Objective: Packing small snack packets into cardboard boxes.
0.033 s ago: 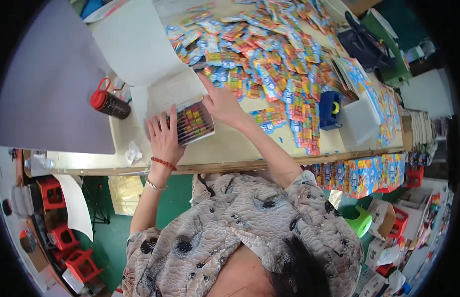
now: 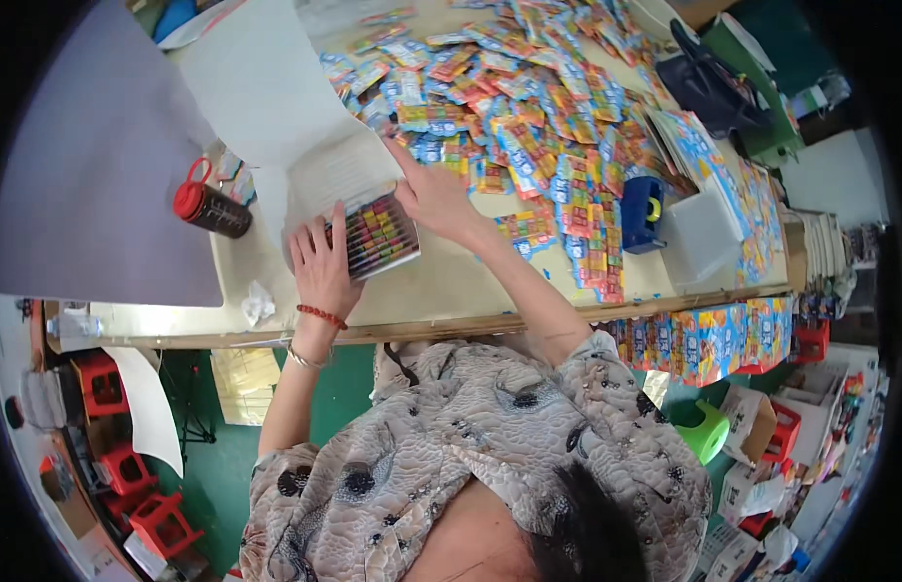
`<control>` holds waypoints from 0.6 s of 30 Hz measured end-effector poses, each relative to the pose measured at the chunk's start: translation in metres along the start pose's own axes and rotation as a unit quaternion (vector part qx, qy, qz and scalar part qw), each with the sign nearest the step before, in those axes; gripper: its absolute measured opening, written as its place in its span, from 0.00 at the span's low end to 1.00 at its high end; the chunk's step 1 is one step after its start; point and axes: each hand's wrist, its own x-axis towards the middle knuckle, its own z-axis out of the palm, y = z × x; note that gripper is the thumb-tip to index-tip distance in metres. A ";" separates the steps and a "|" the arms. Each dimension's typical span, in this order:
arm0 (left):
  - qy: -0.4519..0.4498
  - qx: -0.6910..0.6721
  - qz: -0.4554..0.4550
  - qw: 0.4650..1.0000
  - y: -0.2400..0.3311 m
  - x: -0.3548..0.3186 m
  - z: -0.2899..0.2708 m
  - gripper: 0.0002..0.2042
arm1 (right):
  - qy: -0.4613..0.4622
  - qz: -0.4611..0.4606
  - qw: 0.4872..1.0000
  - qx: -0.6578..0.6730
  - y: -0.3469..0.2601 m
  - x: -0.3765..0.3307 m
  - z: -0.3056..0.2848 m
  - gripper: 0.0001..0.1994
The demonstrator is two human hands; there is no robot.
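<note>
A white cardboard box [image 2: 397, 264] lies open near the table's front edge, left of centre. Inside it sit rows of crayons [image 2: 377, 231] with coloured wrappers, packed side by side. Its wide white flap [image 2: 266, 87] stands raised toward the far left. My left hand [image 2: 321, 264] rests over the box's left end with fingers stretched out, its thumb beside the crayons. My right hand [image 2: 439, 202] grips the box's right side near the far corner, the index finger extended along the flap's edge. Its other fingers are partly hidden behind the palm.
A big heap of small colourful packets [image 2: 509, 107] covers the table's far side. A dark bottle with a red lid [image 2: 214, 210] stands at left, near crumpled tissue [image 2: 259, 303]. At right are a blue tape dispenser [image 2: 645, 215], a clear plastic bin [image 2: 701, 242] and stacked printed cards [image 2: 698, 145].
</note>
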 end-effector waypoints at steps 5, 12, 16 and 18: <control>-0.081 -0.024 -0.005 0.996 -0.003 0.042 0.011 0.55 | -0.072 0.082 0.994 0.030 0.034 0.015 -0.012 0.28; -0.151 -0.063 0.033 0.986 -0.025 0.042 -0.006 0.68 | 0.192 0.099 0.976 0.010 0.050 -0.058 -0.047 0.22; -0.227 -0.080 0.018 0.970 -0.026 0.047 -0.025 0.67 | 0.275 0.206 0.936 -0.077 0.094 -0.130 -0.095 0.25; -0.200 -0.045 0.022 0.978 -0.021 0.054 -0.032 0.65 | 0.285 0.243 0.924 -0.079 0.104 -0.153 -0.113 0.28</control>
